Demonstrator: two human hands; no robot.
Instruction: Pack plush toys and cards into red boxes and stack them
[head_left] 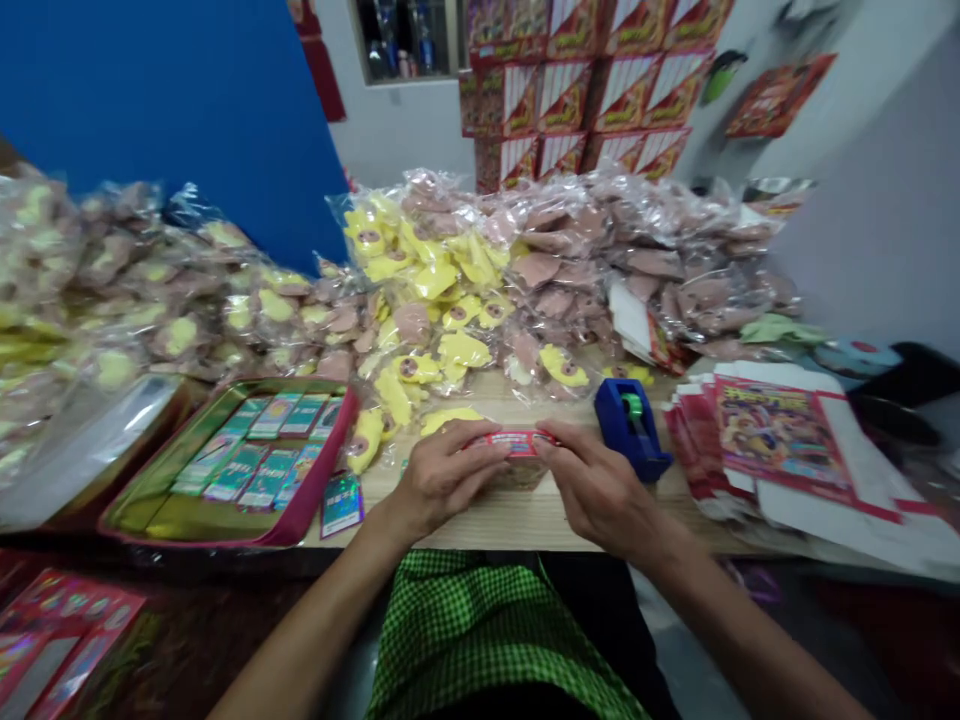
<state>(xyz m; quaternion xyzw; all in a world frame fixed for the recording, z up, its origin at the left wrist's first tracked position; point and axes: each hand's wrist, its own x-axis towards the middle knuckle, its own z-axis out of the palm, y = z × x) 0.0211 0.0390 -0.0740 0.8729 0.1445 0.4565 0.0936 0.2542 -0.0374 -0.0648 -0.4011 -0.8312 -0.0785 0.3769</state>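
While the person sits at the wooden bench, both bare hands meet just in from its front edge, near the middle. The left hand and the right hand hold a small clear packet between them, with a red printed strip across its top. The fingers of each hand lie close together, their tips clamped on opposite ends of the packet, so the hands nearly meet across it.

Just beyond the right hand, a blue tape dispenser stands on the bench, with a green roll of tape set in it. Toward the left end, a shallow gold tray with a pink rim holds rows of green-and-silver cards, and a holographic card lies loose just beside it, near the front edge.

Clear bags of yellow pieces and pink pieces are heaped along the back edge. Flat red printed cartons lie stacked at the right end. Farther back, red-and-white boxes rise in a pile against the wall, and a green checked cloth covers the person's lap.
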